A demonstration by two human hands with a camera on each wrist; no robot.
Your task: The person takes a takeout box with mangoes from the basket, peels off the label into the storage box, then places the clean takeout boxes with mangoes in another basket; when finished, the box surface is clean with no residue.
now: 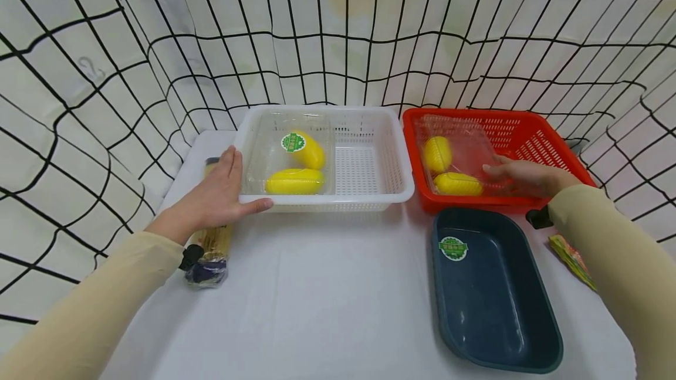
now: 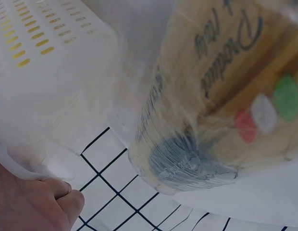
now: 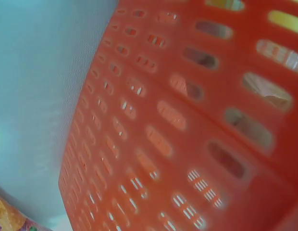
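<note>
My left hand [image 1: 219, 192] lies along the left side of the white perforated basket [image 1: 364, 198], fingers straight and thumb across the front rim. Inside, at the left, sits a clear plastic box [image 1: 259, 157] with two yellow oblong fruits [image 1: 294, 182] and a green round label [image 1: 293, 142]. Reaching into the red basket [image 1: 528, 119], my right hand [image 1: 523, 176] holds the right edge of a second clear plastic box [image 1: 470, 139]. That box looks tilted, and its two yellow oblong fruits [image 1: 457, 184] lie toward the left. My right thumb is partly hidden.
A clear-wrapped pack of pasta [image 1: 213, 248] lies under my left forearm. The dark blue tray [image 1: 493, 292], with a green label, stands in front of the red basket. A colourful packet [image 1: 573, 260] lies beside my right forearm. Black wire mesh [image 1: 345, 46] surrounds the table.
</note>
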